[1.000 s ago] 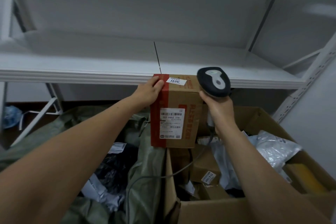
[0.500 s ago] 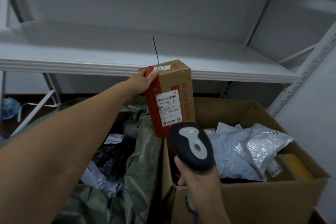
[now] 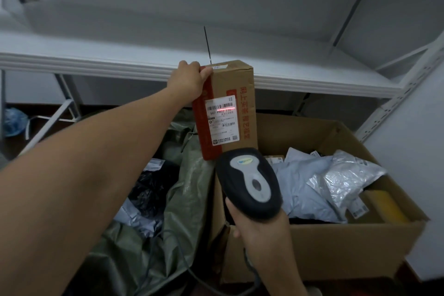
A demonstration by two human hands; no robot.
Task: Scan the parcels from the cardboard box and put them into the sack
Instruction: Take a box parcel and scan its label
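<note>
Scanner beam on parcel label

At frame centre our left hand grips the brown parcel's upper corner, holding it upright above the edge between the green sack, lower left, and the cardboard box, lower right. Our right hand wraps the scanner's handle just below; a red line crosses the barcode.

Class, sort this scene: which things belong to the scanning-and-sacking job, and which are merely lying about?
Job: red-taped brown cardboard parcel, gripped by left hand; black handheld scanner, held by right hand; open cardboard box; green woven sack; grey plastic mailers.
Lying about: white metal shelf; blue plastic bag.
</note>
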